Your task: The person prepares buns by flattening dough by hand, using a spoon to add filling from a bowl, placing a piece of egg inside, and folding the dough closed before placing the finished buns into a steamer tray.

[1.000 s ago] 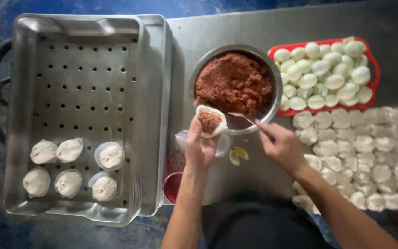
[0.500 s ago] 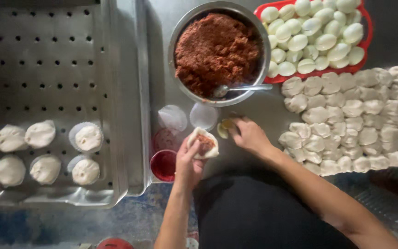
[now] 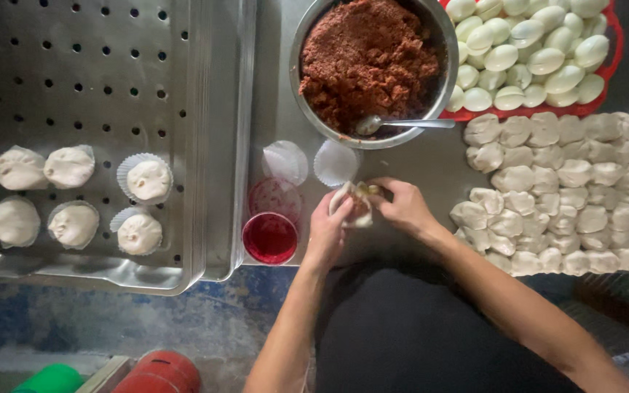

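Note:
My left hand (image 3: 327, 229) cups a flattened piece of white dough (image 3: 353, 204) with dark red filling inside. My right hand (image 3: 402, 205) pinches the dough's edge from the right, so both hands hold it above the grey table near its front edge. Just beyond them a metal bowl (image 3: 442, 44) holds reddish-brown minced filling (image 3: 367, 54), with a spoon (image 3: 402, 124) resting at its near rim. Two white paper cups (image 3: 309, 161) lie between the bowl and my hands.
A perforated metal tray (image 3: 103, 80) on the left carries several filled buns (image 3: 74, 196). Rows of white dough pieces (image 3: 569, 189) cover the table at the right. A red tray (image 3: 609, 44) of peeled eggs sits behind them. A small cup of red liquid (image 3: 270, 238) stands by my left hand.
The spoon has been left in the bowl. Both hands came back toward me with the filled dough, and my right hand now pinches it closed.

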